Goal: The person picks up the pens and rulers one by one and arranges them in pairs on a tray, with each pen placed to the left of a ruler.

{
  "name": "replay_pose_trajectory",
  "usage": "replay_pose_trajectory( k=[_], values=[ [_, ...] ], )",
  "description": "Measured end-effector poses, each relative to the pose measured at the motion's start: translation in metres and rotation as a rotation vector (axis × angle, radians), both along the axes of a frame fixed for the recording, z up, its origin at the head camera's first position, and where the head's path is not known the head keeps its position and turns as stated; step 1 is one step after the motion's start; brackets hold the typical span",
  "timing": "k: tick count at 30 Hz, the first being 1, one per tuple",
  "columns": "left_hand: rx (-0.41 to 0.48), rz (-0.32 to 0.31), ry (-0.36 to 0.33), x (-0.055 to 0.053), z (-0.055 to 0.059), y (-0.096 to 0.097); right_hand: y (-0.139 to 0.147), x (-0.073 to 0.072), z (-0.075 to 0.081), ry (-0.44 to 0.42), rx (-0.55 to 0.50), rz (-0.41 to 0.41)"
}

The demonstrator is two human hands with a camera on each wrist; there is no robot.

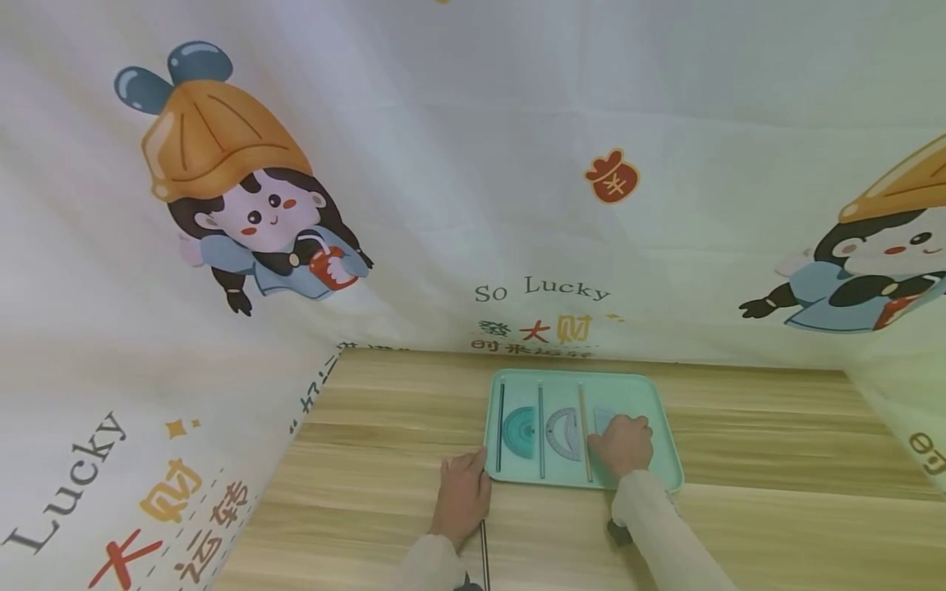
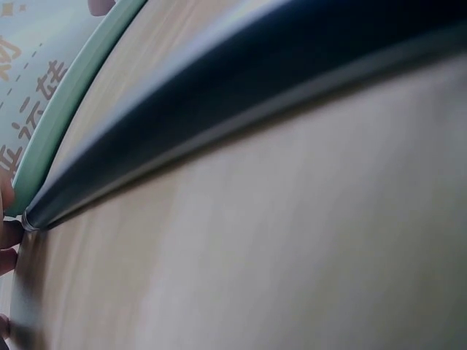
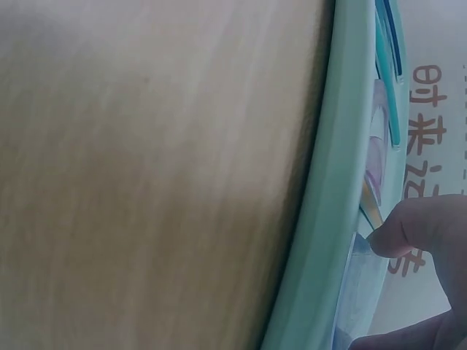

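My right hand (image 1: 624, 447) reaches into the right part of a mint-green tray (image 1: 668, 447). Its thumb (image 3: 390, 237) and a finger hold a translucent pale-blue flat piece (image 3: 354, 284), whose exact shape is partly hidden. My left hand (image 1: 463, 497) rests at the tray's front left corner, fingers mostly straight. Beside that hand a long dark rod (image 2: 153, 138) with a silvery end lies on the table, its end at the fingertips. In the tray, left to right, lie a dark stick (image 1: 502, 427), a teal protractor (image 1: 520, 435), a teal stick (image 1: 541, 431), a clear purplish protractor (image 1: 565, 435) and a tan stick (image 1: 585, 431).
The wood-grain table (image 1: 769, 435) extends to both sides of the tray. Printed white cloth (image 1: 458, 189) hangs behind it and at the sides, close to the tray's back edge.
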State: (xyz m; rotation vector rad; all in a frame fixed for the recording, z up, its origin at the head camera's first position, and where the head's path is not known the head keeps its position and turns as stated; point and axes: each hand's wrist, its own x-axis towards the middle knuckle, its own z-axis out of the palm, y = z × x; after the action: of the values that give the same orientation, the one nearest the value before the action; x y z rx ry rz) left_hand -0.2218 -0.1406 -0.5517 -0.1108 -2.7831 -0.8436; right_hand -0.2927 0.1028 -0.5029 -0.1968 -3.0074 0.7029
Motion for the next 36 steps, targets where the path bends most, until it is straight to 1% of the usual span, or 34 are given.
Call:
replay_pose_trajectory(
  k=[10,21,27,31,36],
  values=[
    [-0.003,0.005,0.013,-0.001,-0.003,0.001,0.000,-0.001,-0.007,0.023,0.006,0.013],
    [-0.011,0.009,0.002,-0.003,-0.005,0.000,-0.003,0.003,-0.004,-0.015,0.013,0.024],
    [-0.014,0.002,0.001,-0.001,-0.003,0.001,-0.002,0.004,-0.005,-0.035,-0.004,0.032],
    [-0.014,0.000,0.008,-0.001,-0.003,0.001,-0.002,0.003,-0.007,-0.023,-0.019,0.033],
    [-0.012,0.008,-0.005,-0.001,-0.004,0.000,0.001,0.003,-0.012,0.004,-0.033,0.039]
  ],
)
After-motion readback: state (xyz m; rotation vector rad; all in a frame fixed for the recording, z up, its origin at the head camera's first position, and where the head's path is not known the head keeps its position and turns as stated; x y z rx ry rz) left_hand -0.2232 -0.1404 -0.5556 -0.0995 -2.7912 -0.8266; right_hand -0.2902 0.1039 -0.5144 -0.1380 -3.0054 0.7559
